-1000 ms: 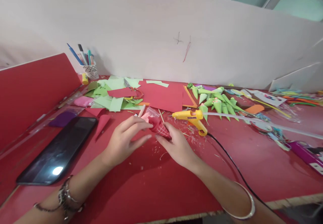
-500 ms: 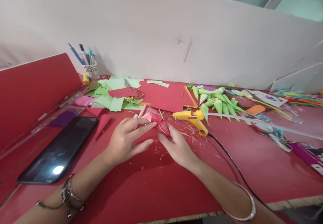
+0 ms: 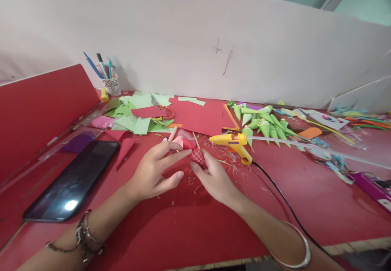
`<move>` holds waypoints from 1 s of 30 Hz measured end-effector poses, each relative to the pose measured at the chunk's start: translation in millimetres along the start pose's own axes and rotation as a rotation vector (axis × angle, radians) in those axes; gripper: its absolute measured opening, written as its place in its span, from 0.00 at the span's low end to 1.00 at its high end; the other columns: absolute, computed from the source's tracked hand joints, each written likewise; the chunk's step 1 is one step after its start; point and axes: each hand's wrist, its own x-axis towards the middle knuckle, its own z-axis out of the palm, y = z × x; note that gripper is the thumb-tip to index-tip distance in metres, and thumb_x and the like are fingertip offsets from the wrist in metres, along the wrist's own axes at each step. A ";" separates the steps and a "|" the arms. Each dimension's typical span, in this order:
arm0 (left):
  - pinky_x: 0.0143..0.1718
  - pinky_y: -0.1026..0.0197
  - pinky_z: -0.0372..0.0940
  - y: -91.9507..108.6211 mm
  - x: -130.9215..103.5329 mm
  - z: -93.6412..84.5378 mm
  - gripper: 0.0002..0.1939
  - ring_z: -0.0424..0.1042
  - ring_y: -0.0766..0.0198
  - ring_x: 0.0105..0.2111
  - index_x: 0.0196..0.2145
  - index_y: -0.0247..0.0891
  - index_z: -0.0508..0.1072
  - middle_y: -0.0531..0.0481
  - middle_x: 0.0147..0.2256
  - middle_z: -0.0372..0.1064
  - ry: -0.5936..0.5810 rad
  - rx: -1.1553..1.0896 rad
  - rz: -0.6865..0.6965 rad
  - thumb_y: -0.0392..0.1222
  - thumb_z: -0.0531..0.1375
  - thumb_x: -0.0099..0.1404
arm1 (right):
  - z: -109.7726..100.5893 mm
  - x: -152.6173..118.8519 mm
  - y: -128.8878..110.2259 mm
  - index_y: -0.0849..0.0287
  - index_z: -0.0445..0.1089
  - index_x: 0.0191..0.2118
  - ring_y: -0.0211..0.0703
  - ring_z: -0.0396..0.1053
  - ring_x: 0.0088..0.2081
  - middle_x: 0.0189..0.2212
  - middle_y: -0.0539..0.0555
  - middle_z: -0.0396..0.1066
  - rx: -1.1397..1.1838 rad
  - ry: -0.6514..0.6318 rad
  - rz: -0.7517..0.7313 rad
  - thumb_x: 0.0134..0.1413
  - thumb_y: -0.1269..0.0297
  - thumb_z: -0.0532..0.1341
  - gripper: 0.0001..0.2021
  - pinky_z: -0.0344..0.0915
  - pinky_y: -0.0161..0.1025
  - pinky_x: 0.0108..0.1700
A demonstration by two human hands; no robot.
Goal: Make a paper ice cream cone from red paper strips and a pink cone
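Note:
A small red paper cone (image 3: 198,157) with white crisscross lines is pinched between the thumb and fingers of my right hand (image 3: 217,177). My left hand (image 3: 155,169) is beside it, fingers stretched out and thumb apart, with the index fingertip at the cone's upper edge. Behind the fingers lies a small clear plastic packet (image 3: 187,140) with something pink and red, partly hidden. A thin wooden stick (image 3: 196,139) shows just behind the cone. To the right, a yellow glue gun (image 3: 232,141) lies with a long clear glue stick in its back.
Several green paper cones (image 3: 264,126) are heaped at the back right. Red paper sheets (image 3: 198,116) and green scraps (image 3: 142,125) lie at the back, with scissors (image 3: 166,110) among them. A phone (image 3: 73,181) and plain red cones (image 3: 124,150) are on the left. A black cord (image 3: 284,197) crosses the right side.
My left index finger has shifted slightly right along the cone's edge, and the left thumb has drawn back a little. The right hand keeps its hold on the cone.

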 end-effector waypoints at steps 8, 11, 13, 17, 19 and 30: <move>0.42 0.56 0.60 0.6 -2.7 0.3 0.15 0.62 0.57 0.42 0.45 0.38 0.63 0.43 0.42 0.61 0.034 -0.097 -0.125 0.40 0.48 0.60 | -0.9 0.7 -5.2 0.53 0.59 0.49 0.41 0.68 0.41 0.39 0.52 0.69 0.148 -0.031 -0.006 0.56 0.59 0.50 0.16 0.68 0.36 0.37; 0.42 0.57 0.60 0.7 -2.6 1.0 0.13 0.63 0.58 0.40 0.43 0.38 0.64 0.44 0.40 0.61 0.041 -0.126 -0.149 0.38 0.49 0.60 | -2.3 0.9 -5.8 0.53 0.57 0.51 0.39 0.65 0.46 0.45 0.52 0.66 0.180 -0.042 -0.038 0.57 0.59 0.48 0.16 0.64 0.37 0.45; 0.41 0.57 0.61 1.6 -2.1 4.3 0.12 0.63 0.60 0.39 0.42 0.39 0.64 0.45 0.38 0.63 0.070 -0.189 -0.208 0.38 0.51 0.60 | -3.2 0.6 -4.4 0.54 0.54 0.54 0.41 0.60 0.51 0.50 0.53 0.61 0.118 -0.007 -0.063 0.58 0.59 0.46 0.18 0.60 0.39 0.50; 0.41 0.57 0.63 -1.9 -1.2 15.4 0.22 0.64 0.61 0.41 0.50 0.43 0.54 0.44 0.46 0.58 0.209 -0.561 -0.477 0.43 0.56 0.58 | -4.7 -0.7 -1.6 0.56 0.33 0.61 0.47 0.53 0.55 0.55 0.58 0.54 -0.147 0.046 -0.133 0.58 0.60 0.47 0.28 0.57 0.47 0.52; 0.44 0.55 0.60 -10.0 -1.2 18.4 0.29 0.61 0.58 0.46 0.52 0.45 0.50 0.44 0.49 0.53 0.300 -0.635 -0.572 0.48 0.57 0.56 | -5.0 -1.2 -1.5 0.57 0.24 0.61 0.51 0.53 0.55 0.54 0.60 0.55 -0.279 0.038 -0.179 0.55 0.59 0.51 0.36 0.52 0.54 0.53; 0.50 0.54 0.52 -35.9 -2.9 8.7 0.18 0.58 0.59 0.45 0.43 0.41 0.62 0.47 0.44 0.57 0.627 -0.544 -0.704 0.53 0.46 0.62 | -6.1 -2.0 -2.0 0.55 0.28 0.61 0.56 0.57 0.51 0.53 0.61 0.56 -0.443 -0.095 -0.246 0.39 0.53 0.63 0.50 0.56 0.54 0.49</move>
